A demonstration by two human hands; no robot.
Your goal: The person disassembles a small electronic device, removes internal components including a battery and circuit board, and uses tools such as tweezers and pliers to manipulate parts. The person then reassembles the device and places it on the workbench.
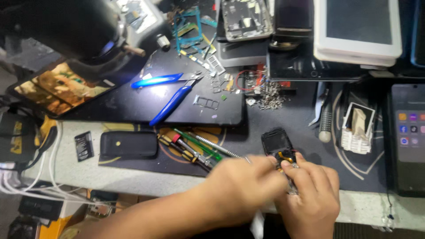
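A small black phone (275,140) with its back opened lies on the dark mat near the table's front edge. An orange and black part shows in its middle. My right hand (311,197) grips the lower end of the phone, thumb resting by that part. My left hand (241,182) comes in from the left, blurred, with its curled fingertips meeting the phone's middle. Whether it pinches a tool or the phone itself is hidden. Something white (257,222) hangs below, between the two hands.
Several screwdrivers (195,148) lie left of my hands, beside a black case (128,144) and a small battery (83,146). Blue-handled cutters (168,95) rest on a black slab (133,108). A screw pile (270,95), stacked white tablets (356,26), a lit phone (407,132) and a dark microscope head (75,31) surround the work spot.
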